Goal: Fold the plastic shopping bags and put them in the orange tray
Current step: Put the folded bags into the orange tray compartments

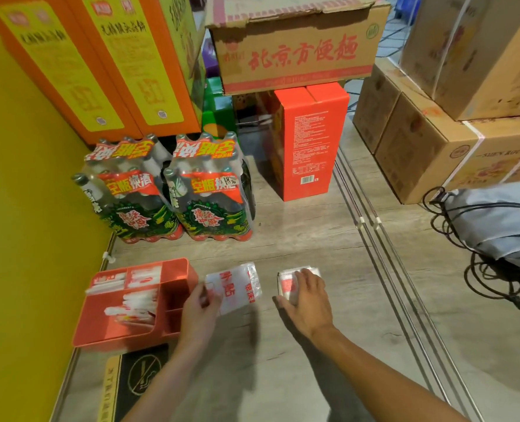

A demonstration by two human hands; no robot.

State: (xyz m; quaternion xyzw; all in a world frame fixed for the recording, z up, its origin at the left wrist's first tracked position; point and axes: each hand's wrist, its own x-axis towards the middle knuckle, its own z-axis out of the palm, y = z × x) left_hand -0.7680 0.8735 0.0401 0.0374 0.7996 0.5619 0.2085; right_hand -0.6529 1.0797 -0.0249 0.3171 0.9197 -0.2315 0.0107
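From the head camera, the orange tray [173, 284] sits on the floor at about eight o'clock, its compartments stuffed with folded white bags [137, 303], blurred. Just right of it, the left hand [199, 312] pinches the lower left edge of a flat folded plastic bag [237, 287] with red print. At about five o'clock from that bag, the right hand [305, 300] rests on a smaller folded bag [289, 284], fingers seemingly curled over it. Two bottle packs [167, 190] stand at eleven o'clock.
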